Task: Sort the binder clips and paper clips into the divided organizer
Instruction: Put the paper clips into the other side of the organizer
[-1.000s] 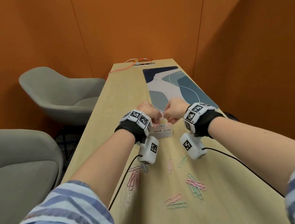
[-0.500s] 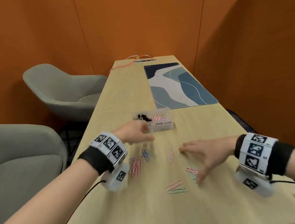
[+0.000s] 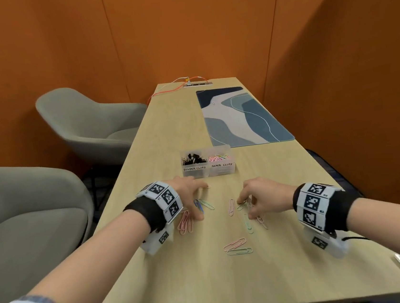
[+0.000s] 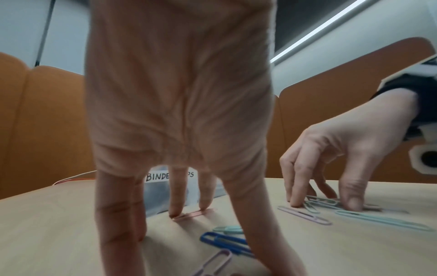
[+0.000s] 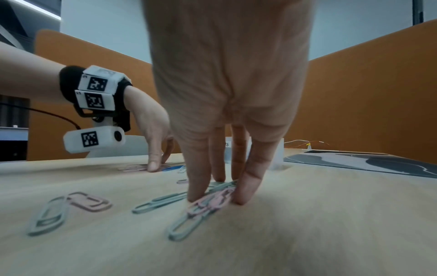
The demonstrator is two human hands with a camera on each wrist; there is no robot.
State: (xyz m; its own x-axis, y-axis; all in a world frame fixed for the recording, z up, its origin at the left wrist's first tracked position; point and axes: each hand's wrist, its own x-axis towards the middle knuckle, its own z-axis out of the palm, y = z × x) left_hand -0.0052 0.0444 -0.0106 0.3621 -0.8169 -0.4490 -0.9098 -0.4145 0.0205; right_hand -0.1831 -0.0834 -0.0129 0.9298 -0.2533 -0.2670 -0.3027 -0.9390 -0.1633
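Head view: right hand now fingering paper clips.

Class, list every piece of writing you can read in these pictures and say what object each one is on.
"BINDER CLIPS": handwritten label on the front of the organizer, left compartment.
"PAPER CLIPS": handwritten label on the right compartment.
The wristband markers carry only black-and-white code patterns; the tiny characters beside them are too small to read.
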